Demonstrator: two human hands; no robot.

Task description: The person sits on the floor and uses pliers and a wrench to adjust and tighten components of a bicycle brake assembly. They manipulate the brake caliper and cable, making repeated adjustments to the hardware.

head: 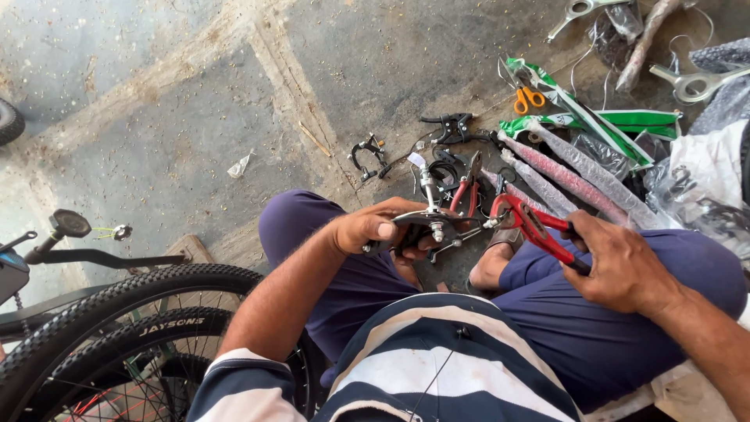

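My left hand [373,227] grips a black bicycle brake caliper [434,227] with a silver bolt sticking up, held above my lap. My right hand [621,262] holds red-handled pliers [533,224], whose jaws reach the right side of the caliper. I sit cross-legged in dark blue trousers and a striped shirt.
On the concrete floor ahead lie another pair of red pliers [469,190], orange-handled scissors [528,99], a black brake lever [453,125], a second caliper [367,152], wrapped long parts [578,176], green packets [617,121] and silver spanners [695,82]. Bicycle tyres [148,312] stand at lower left.
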